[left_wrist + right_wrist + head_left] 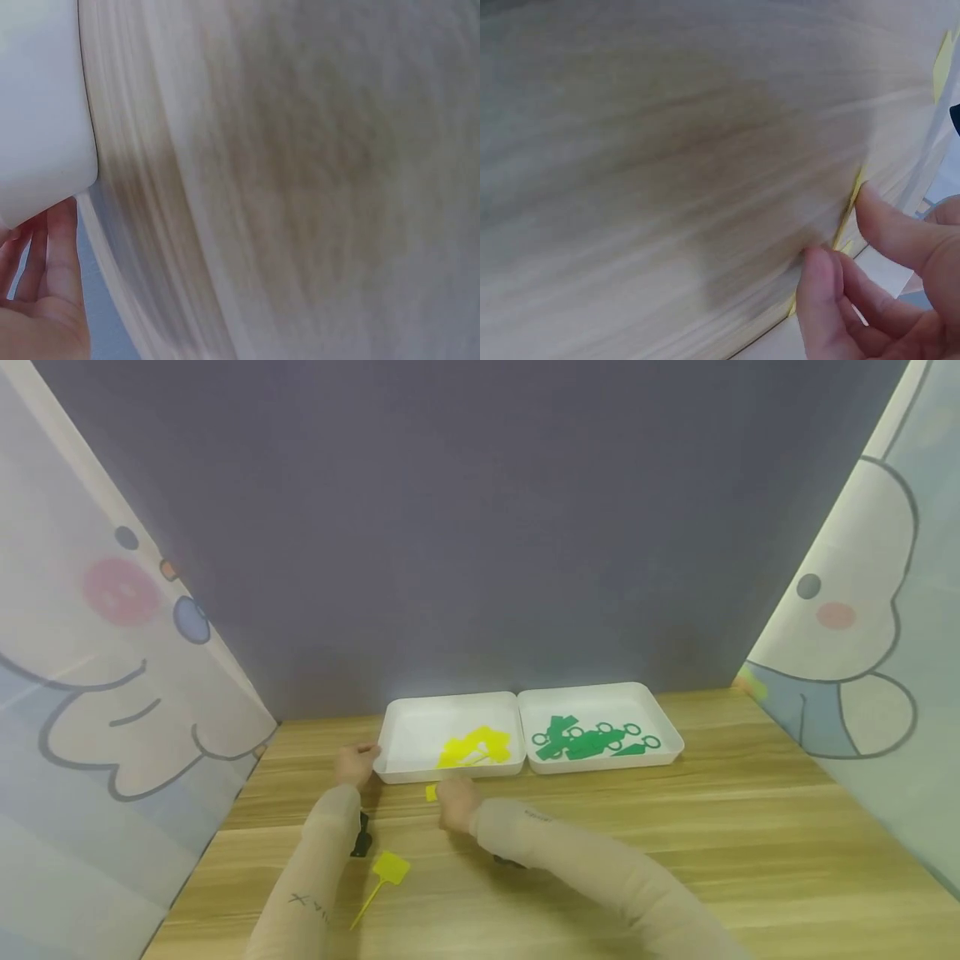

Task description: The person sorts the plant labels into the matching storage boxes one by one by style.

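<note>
My left hand (pixel 356 765) is at the left wall of a white tray (pixel 405 727) holding several yellow tags (pixel 491 745). In the left wrist view its fingers (pixel 64 259) reach fairly straight to the tray's corner and touch it from outside. Just in front of this tray, my right hand (pixel 457 803) pinches a thin yellow tag (pixel 848 211) between thumb and fingers, low over the table. Part of that tag (pixel 431 792) shows left of the hand; the rest is hidden. A yellow tag with a long thin tail (pixel 391 867) lies on the table between my forearms.
To the right, a second white tray (pixel 600 700) touches the first and holds several green tags with rings (pixel 592 743). Both stand on a wood-grain table (pixel 750 827) before a dark back panel (pixel 480 527). Printed cartoon curtains (pixel 75 710) flank both sides.
</note>
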`<state>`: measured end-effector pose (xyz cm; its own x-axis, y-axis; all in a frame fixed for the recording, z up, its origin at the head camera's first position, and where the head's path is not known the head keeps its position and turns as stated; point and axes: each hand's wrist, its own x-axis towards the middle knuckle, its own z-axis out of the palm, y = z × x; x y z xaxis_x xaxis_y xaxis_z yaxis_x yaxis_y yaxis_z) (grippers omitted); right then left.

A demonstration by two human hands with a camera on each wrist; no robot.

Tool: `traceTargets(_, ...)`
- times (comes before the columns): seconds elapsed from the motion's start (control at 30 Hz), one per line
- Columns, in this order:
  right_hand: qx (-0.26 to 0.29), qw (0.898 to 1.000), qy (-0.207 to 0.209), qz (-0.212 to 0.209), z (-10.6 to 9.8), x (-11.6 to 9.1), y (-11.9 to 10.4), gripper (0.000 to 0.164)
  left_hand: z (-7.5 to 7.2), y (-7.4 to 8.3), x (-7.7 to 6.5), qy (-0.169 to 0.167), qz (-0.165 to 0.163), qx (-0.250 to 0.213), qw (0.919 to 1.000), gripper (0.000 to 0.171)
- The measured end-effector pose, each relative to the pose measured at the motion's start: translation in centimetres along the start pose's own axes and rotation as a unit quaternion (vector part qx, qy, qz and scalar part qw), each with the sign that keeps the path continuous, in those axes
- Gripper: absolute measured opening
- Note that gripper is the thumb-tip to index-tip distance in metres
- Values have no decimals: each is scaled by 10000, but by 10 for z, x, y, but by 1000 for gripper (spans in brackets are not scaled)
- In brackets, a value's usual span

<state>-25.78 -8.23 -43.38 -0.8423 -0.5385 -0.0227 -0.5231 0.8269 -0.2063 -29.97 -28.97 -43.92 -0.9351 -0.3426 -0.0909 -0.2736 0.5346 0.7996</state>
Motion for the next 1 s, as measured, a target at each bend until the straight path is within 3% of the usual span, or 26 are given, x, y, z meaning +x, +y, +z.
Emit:
traceTargets(0.23, -313, 9992, 234, -128, -2, 1, 2, 8, -3, 2, -3, -41, 4, 73, 10000, 36)
traceTargets(0.47, 123, 9990, 377, -220, -1, 1, 6, 11, -3, 1, -3, -54, -8, 61, 10000, 35)
traceTargets(0.7, -51, 9976, 527, -436, 3, 1, 8, 16, -1, 0, 0, 25, 26, -11, 10000, 35)
traceTargets(0.83, -121, 9975, 513, -480, 1, -2, 7, 13, -1, 0, 0, 51, 33, 6, 10000, 35)
traceTargets(1.0, -110, 9973, 132, -719, -2, -1, 9, 16, 0, 2, -1, 91, 11, 33, 10000, 35)
